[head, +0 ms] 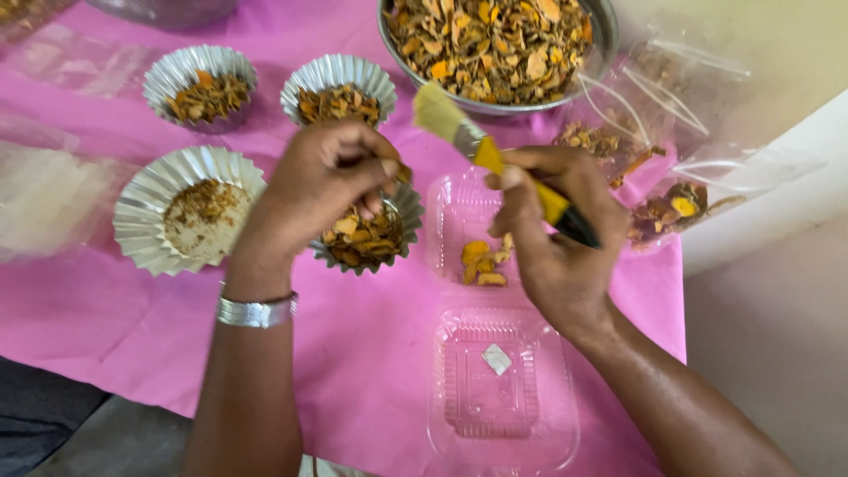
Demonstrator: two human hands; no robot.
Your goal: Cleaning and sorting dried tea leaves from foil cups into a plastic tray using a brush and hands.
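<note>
Left hand (322, 181): fingers pinched on a small orange-brown dried piece (403, 172), held just above a fluted foil cup (402, 212) filled with similar yellow-brown chips. Right hand (552, 238): closed around a paintbrush (495, 155) with a yellow handle, a dark end, a metal ferrule and pale bristles; the brush is tilted, bristles pointing up and to the left, near the pinched piece. Clear plastic clamshell box (495, 353): lying open on the pink-covered surface (353, 353) beneath the right hand, its far half holding a few yellow-orange slices (484, 263), its near half holding only a small pale square.
</note>
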